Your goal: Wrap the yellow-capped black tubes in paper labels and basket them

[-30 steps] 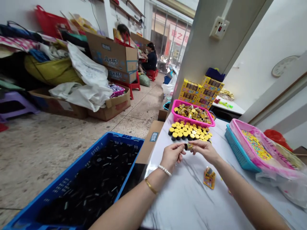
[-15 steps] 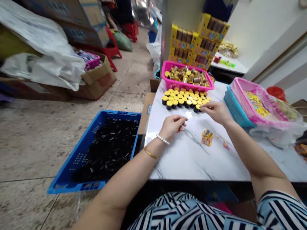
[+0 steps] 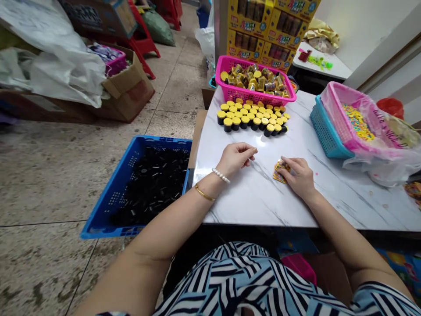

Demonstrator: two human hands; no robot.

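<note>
My right hand (image 3: 297, 175) lies on the white marble table (image 3: 259, 197) with its fingertips closed on a small stack of yellow printed labels (image 3: 279, 172). My left hand (image 3: 236, 157) rests on the table beside it, fingers curled loosely together, nothing visible in them. Beyond both hands stands a cluster of several small black containers with yellow caps (image 3: 251, 116). Behind the cluster is a pink basket (image 3: 250, 94) filled with labelled containers.
A blue crate (image 3: 108, 206) of black containers sits on the floor at my left. On the table's right are a teal basket (image 3: 327, 134) and a pink basket lined with plastic (image 3: 371, 131) holding coloured candy. Yellow display boxes (image 3: 263, 26) are stacked at the back.
My right hand has left the cluster of capped containers and come back down onto the labels. The left hand stayed nearly in place. The camera tilted further down.
</note>
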